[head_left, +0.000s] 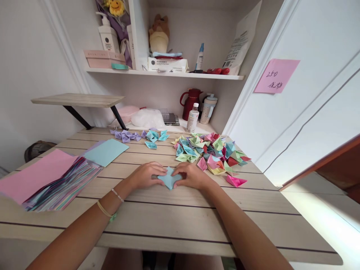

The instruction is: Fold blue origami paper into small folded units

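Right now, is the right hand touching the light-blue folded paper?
Touching. The head view shows the right hand pinching the light-blue folded paper at its right side.

A home: plush toy (159, 33), red jug (191, 105)

Soft indoor light, bright glare on the floor (320, 214) at right, wide-angle stretching toward edges

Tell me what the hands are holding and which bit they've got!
A folded light-blue paper: the left hand holds its left side and the right hand its right side, between thumb and fingers.
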Available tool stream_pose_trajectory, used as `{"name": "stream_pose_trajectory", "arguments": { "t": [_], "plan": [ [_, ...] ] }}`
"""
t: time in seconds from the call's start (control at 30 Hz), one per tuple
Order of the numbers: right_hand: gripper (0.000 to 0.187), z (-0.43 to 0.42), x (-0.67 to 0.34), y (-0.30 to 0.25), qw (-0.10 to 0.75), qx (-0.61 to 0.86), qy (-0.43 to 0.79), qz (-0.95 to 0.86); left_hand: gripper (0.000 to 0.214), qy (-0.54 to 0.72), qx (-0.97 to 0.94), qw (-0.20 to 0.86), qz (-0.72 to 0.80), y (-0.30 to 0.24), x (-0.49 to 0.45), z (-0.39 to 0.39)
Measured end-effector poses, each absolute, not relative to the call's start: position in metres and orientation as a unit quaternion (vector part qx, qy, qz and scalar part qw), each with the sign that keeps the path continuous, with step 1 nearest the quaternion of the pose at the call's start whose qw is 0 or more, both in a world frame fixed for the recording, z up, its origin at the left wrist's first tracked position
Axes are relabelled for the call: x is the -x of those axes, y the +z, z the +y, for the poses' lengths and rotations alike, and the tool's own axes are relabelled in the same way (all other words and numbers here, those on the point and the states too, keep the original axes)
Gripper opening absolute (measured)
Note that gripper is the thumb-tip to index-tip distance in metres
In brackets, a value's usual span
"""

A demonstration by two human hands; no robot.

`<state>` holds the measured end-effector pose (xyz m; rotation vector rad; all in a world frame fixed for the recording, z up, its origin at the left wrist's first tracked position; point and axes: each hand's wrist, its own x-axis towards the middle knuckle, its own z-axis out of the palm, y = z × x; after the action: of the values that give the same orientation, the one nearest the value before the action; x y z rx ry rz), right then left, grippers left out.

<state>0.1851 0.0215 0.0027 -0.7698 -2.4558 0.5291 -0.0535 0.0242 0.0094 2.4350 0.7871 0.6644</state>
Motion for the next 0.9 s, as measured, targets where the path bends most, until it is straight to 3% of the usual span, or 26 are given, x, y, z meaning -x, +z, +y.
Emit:
{"name": "stream_pose_trajectory", "arguments": {
  "t": [0.2,0.37,0.7,0.9],
  "plan": [
    [0.034,0.024,-0.188,0.001,0.257,0.280,0.197,-0.904,0.023,0.243,-0.897,0.233,0.287,0.005,0.054,0.027],
    [0.050,0.024,-0.188,0.000,0.246,0.285,0.182,-0.908,0.034,0.231,-0.922,0.153,0.270,0.002,0.055,0.027],
    [0.028,0.026,-0.189,-0.002,0.241,0.299,0.216,-0.898,0.028,0.248,-0.910,0.193,0.269,-0.003,0.057,0.032],
    [0.023,0.019,-0.177,-0.004,0.264,0.431,0.179,-0.844,0.021,0.287,-0.877,0.192,0.335,-0.003,0.051,0.028]
  ]
}}
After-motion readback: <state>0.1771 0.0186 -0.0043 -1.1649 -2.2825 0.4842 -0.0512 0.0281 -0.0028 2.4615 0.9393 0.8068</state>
